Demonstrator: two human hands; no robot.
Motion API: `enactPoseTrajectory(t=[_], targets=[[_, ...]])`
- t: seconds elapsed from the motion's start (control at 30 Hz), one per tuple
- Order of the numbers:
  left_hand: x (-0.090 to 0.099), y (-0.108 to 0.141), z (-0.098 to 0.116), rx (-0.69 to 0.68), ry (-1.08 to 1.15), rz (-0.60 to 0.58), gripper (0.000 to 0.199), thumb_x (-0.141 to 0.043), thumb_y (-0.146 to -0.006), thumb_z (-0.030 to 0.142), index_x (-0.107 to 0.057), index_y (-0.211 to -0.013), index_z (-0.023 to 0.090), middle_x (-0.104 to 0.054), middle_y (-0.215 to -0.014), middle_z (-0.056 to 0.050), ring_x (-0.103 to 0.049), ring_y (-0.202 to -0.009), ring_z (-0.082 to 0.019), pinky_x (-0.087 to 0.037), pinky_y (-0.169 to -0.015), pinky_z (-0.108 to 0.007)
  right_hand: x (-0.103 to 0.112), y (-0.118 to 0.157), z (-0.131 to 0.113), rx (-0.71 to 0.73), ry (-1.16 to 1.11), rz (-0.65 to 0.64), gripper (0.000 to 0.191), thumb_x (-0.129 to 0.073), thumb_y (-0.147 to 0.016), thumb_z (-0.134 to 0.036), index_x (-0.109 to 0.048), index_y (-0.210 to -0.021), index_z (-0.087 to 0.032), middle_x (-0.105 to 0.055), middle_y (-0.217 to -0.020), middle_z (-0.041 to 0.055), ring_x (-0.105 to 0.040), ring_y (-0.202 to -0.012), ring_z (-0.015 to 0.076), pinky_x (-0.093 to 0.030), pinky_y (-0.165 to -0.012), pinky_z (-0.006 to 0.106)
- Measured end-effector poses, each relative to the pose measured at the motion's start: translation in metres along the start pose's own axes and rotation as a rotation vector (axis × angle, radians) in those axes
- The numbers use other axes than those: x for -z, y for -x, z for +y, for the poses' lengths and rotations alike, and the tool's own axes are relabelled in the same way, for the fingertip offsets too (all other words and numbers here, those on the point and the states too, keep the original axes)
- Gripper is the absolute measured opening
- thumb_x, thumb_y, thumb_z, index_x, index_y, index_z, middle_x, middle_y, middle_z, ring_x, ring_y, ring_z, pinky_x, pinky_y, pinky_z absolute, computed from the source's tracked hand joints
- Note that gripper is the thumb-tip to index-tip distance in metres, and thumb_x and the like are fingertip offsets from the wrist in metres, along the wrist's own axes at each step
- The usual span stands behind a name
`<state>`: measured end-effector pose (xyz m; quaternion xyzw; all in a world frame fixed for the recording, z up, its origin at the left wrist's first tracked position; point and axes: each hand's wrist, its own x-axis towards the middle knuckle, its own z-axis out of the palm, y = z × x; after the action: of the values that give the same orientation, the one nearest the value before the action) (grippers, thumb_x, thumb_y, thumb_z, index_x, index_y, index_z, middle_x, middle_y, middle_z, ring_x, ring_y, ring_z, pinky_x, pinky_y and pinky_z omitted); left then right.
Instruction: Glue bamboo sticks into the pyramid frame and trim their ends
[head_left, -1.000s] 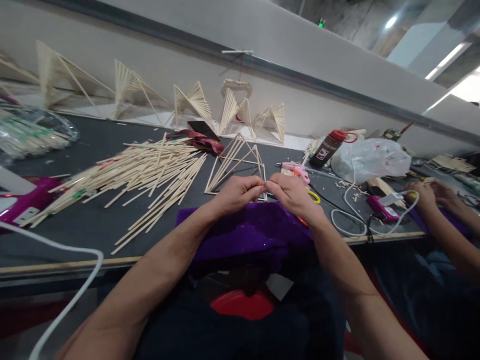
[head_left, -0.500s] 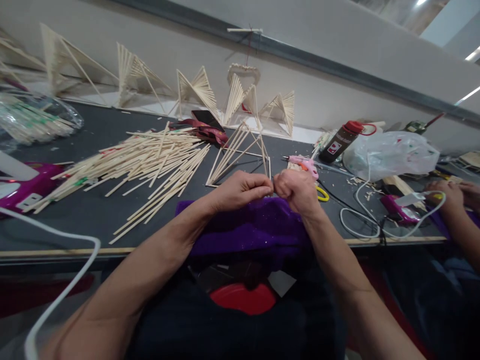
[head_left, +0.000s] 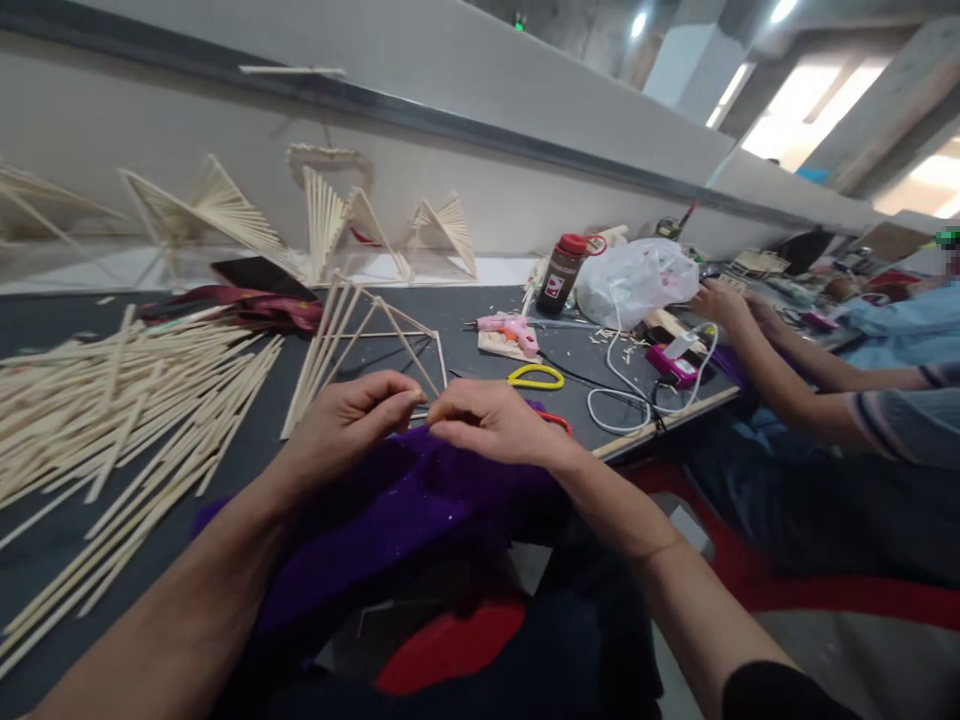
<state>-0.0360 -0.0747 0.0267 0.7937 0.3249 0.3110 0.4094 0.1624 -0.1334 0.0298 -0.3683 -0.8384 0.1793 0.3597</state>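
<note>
My left hand [head_left: 367, 412] and my right hand [head_left: 487, 415] are closed in pinches, fingertips nearly meeting above a purple cloth [head_left: 397, 510]. Whatever lies between the fingers is too small to make out. Just behind my hands stands a partly built frame of thin wooden sticks [head_left: 322, 350] on the dark table. A big pile of loose sticks [head_left: 142, 410] lies to the left. Right of the frame, a pink glue gun [head_left: 510, 330] rests on a small wooden piece, with yellow-handled scissors [head_left: 535, 376] in front of it. A red handle [head_left: 556, 423] shows beside my right hand.
Twisted stick models [head_left: 217, 210] line the wall. At the right are a dark bottle [head_left: 561, 275], a plastic bag [head_left: 637, 275], a magenta device [head_left: 673, 366] and white cable [head_left: 607, 428]. Another person's hands [head_left: 724, 300] are at the far right.
The view has swung to the right, showing more of the other person. My right hand has gone from a fist to a pinch with its fingers extended; my fingertips remain close together.
</note>
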Motion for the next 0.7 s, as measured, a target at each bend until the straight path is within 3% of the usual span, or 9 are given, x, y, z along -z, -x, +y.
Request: enactPoseTrajectory(t=[0.13, 0.23, 0.4, 0.47, 0.5, 0.57, 0.6, 0.7], targets=[[-0.001, 0.0, 0.0, 0.015, -0.057, -0.011, 0.027, -0.052, -0.086, 0.043, -0.063, -0.084, 0.019, -0.052, -0.063, 0.003, -0.046, -0.058, -0.01, -0.036, -0.054, -0.02, 0.004, 0.014, -0.007, -0.045, 0.206, -0.105, 0.021, -0.048, -0.092, -0.028, -0.062, -0.083, -0.016, -0.062, -0.081, 0.0024, -0.055, -0.075, 0.0103, -0.039, -0.07, 0.022], [-0.002, -0.001, 0.001, 0.022, -0.085, -0.009, 0.027, -0.053, -0.085, 0.043, -0.064, -0.083, 0.019, -0.053, -0.062, 0.003, -0.047, -0.058, -0.011, -0.037, -0.054, -0.02, 0.024, 0.029, 0.003, -0.169, 0.393, -0.101, 0.033, -0.044, -0.094, -0.036, -0.063, -0.076, -0.016, -0.063, -0.075, 0.0031, -0.054, -0.07, 0.0112, -0.036, -0.066, 0.023], [-0.002, -0.002, 0.0, -0.031, 0.013, 0.037, 0.025, -0.058, -0.081, 0.043, -0.066, -0.08, 0.02, -0.056, -0.059, 0.001, -0.046, -0.053, -0.011, -0.035, -0.049, -0.02, 0.088, 0.059, 0.05, -0.61, 0.833, 0.05, 0.022, -0.048, -0.09, -0.029, -0.067, -0.092, -0.018, -0.066, -0.095, 0.0098, -0.06, -0.083, 0.0188, -0.038, -0.068, 0.027], [-0.001, -0.001, -0.002, -0.025, 0.095, 0.045, 0.022, -0.061, -0.08, 0.042, -0.068, -0.082, 0.021, -0.058, -0.061, 0.0, -0.047, -0.052, -0.011, -0.034, -0.046, -0.02, 0.108, 0.062, 0.059, -0.807, 1.036, 0.144, 0.027, -0.048, -0.088, -0.022, -0.065, -0.107, -0.015, -0.064, -0.103, 0.0162, -0.061, -0.085, 0.0236, -0.04, -0.068, 0.031], [0.0, -0.001, -0.003, -0.01, 0.141, 0.035, 0.021, -0.062, -0.079, 0.041, -0.069, -0.084, 0.022, -0.06, -0.062, -0.001, -0.046, -0.051, -0.011, -0.034, -0.045, -0.02, 0.112, 0.061, 0.058, -0.839, 1.079, 0.205, 0.032, -0.049, -0.087, -0.021, -0.063, -0.115, -0.014, -0.063, -0.107, 0.0182, -0.061, -0.087, 0.0252, -0.041, -0.069, 0.032], [0.001, 0.0, -0.005, 0.024, 0.234, 0.02, 0.022, -0.065, -0.077, 0.039, -0.071, -0.091, 0.024, -0.063, -0.066, -0.003, -0.044, -0.048, -0.01, -0.031, -0.042, -0.02, 0.106, 0.05, 0.045, -0.747, 1.01, 0.309, 0.035, -0.05, -0.087, -0.022, -0.06, -0.12, -0.016, -0.062, -0.112, 0.0173, -0.061, -0.09, 0.0251, -0.042, -0.072, 0.033], [0.001, 0.001, -0.006, 0.038, 0.28, 0.019, 0.023, -0.066, -0.077, 0.038, -0.072, -0.095, 0.024, -0.064, -0.069, -0.004, -0.042, -0.047, -0.009, -0.03, -0.04, -0.02, 0.097, 0.041, 0.034, -0.625, 0.891, 0.33, 0.03, -0.049, -0.088, -0.024, -0.063, -0.114, -0.018, -0.065, -0.108, 0.0138, -0.061, -0.09, 0.0229, -0.043, -0.074, 0.032], [0.002, 0.002, -0.005, 0.069, 0.423, 0.041, 0.033, -0.068, -0.077, 0.033, -0.069, -0.109, 0.028, -0.065, -0.074, -0.004, -0.041, -0.046, -0.007, -0.029, -0.039, -0.018, 0.054, 0.006, 0.0, -0.238, 0.403, 0.227, 0.02, -0.05, -0.09, -0.028, -0.067, -0.086, -0.02, -0.069, -0.086, 0.004, -0.061, -0.082, 0.0149, -0.043, -0.077, 0.027]])
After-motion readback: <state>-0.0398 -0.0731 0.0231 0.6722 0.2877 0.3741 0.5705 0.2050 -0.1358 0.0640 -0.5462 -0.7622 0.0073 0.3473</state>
